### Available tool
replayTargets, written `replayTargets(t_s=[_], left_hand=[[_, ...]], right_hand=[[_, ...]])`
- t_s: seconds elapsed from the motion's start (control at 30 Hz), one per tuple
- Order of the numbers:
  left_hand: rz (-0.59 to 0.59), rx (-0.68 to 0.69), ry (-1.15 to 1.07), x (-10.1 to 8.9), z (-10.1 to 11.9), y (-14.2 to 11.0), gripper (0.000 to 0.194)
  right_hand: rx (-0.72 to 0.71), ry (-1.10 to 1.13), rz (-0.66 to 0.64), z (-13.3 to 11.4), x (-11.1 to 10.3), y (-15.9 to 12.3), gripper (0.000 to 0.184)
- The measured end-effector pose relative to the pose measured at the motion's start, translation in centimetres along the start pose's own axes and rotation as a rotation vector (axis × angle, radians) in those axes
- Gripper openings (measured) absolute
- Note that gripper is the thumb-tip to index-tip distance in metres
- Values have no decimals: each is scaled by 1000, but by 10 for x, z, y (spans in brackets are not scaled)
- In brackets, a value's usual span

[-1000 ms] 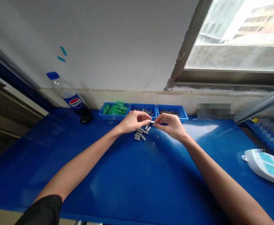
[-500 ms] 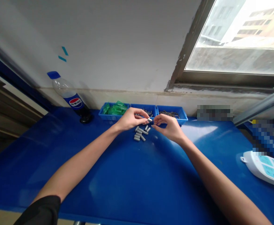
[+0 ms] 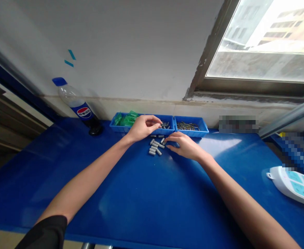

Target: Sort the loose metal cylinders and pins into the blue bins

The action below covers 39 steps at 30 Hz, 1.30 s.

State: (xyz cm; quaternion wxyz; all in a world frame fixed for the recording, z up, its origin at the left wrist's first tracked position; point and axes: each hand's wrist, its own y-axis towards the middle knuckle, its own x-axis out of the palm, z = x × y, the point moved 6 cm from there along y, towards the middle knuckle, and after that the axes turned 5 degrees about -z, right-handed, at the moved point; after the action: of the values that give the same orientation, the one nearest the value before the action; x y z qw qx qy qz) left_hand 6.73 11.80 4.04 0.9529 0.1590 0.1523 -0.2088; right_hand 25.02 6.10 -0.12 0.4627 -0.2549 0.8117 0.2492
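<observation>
My left hand (image 3: 143, 129) is over the middle blue bin (image 3: 167, 131), its thumb and fingertips drawn together. Whether a piece is between them is too small to tell. Short grey metal cylinders lie inside that bin. On the table in front of it rests a loose group of similar cylinders (image 3: 154, 145). My right hand (image 3: 184, 146) is low beside this group, thumb and fingers apart, the fingertips close to its right-hand cylinders (image 3: 162, 140). No piece shows in the right hand.
Left of the middle bin, a blue bin (image 3: 121, 129) holds green plastic packets. The right-hand bin (image 3: 190, 133) contains thin metal pins or screws. A cola bottle (image 3: 83, 111) stands at the back left. A white power strip (image 3: 284, 183) lies at the right.
Both hands held a small metal piece together earlier, then a cylinder showed at my left fingertips. My left hand has since moved back and left over the bin; my right hand has lowered toward the cylinders.
</observation>
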Motion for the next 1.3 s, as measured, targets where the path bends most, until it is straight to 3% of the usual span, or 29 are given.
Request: replayTargets(t_s=[0.17,0.47,0.53,0.7,0.83,1.03,1.17,1.3], left_hand=[[-125,22,17,12,6,-3,19],[-168,-2,23,16,7,-4,21],[-175,-8,24,17,6,-5,22],[-183,-35,8,18,6,-5,25],[-216,-69,-64,24,6,-6,31],[-249,-47,-91,31,7,-8,33],[-171,-37,-44,25,5,-6,30],[22,-45,-23,7,-1,-3,30]], right_hand=[[32,-74,-22,2,0,-1,24],[133,-38,-59,15,-6,-4,13],[150,82,-25,16,-7,-3,14],[247,668,153,14,-14,0,27],[241,805,326,10,-24,0,39],[186,771,399,4,-25,1,41],[229,689,456,5,-22,1,38],[160,422,257,-1,-11,5,12]])
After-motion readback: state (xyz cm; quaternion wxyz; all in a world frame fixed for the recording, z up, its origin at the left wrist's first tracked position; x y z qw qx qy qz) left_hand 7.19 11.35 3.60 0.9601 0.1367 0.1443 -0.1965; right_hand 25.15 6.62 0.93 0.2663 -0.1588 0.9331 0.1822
